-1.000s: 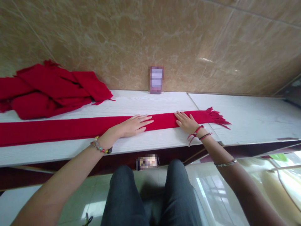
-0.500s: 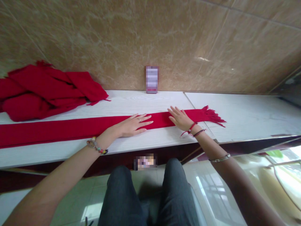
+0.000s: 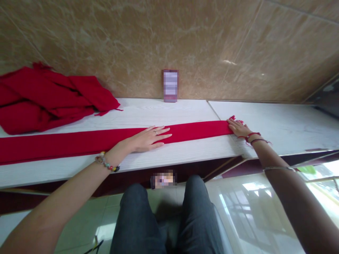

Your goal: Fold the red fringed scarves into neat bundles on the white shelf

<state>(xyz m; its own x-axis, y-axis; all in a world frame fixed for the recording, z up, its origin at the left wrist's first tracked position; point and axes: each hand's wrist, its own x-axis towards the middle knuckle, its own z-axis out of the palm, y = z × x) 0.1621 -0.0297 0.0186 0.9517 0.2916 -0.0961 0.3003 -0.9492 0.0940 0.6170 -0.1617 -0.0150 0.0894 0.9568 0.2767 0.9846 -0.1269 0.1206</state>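
Observation:
A long red scarf (image 3: 66, 144), folded into a narrow strip, lies lengthwise along the white tabletop (image 3: 182, 153). Flat on its middle rests my left hand (image 3: 149, 138), fingers outstretched and a ring on one finger. My right hand (image 3: 237, 127) lies flat over the scarf's right end, fingers extended, covering most of the fringe there. A few fringe strands show past its fingers. The scarf's left end runs out of view.
At the back left is a heap of red cloth (image 3: 58, 98) with fringe. A small upright box (image 3: 170, 86), blurred out, stands against the brown marbled wall (image 3: 119, 42). My knees are below the table's front edge.
My right hand has slid rightward along the scarf, from its right part to the fringed end. My left hand stays in place. The view has shifted slightly.

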